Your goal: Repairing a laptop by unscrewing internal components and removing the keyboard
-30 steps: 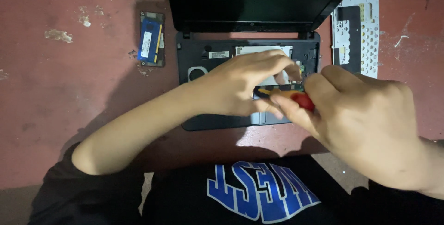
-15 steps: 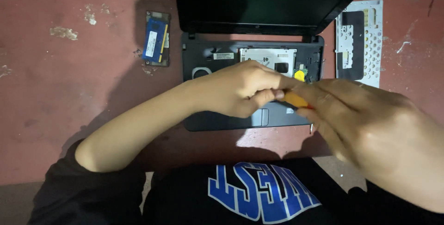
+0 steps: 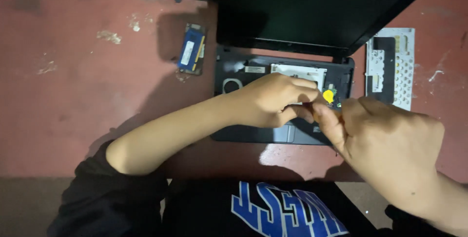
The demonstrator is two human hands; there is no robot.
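Small black laptop with its keyboard removed (image 3: 243, 71) lies open on the red-brown floor, screen tilted back, long axis left-right. Left hand (image 3: 273, 101) rests on the exposed base, fingers curled narrow and pinching at something beside the small yellow round part (image 3: 329, 95); what it pinches cannot be told. Right hand (image 3: 385, 142) sits just right of and nearer the body than the left, fist closed; any tool inside is hidden. Fingertips of both hands meet just below the yellow part. Silver keyboard plate (image 3: 396, 66) lies beyond the right hand; blue memory module (image 3: 191, 49) well left of the left hand.
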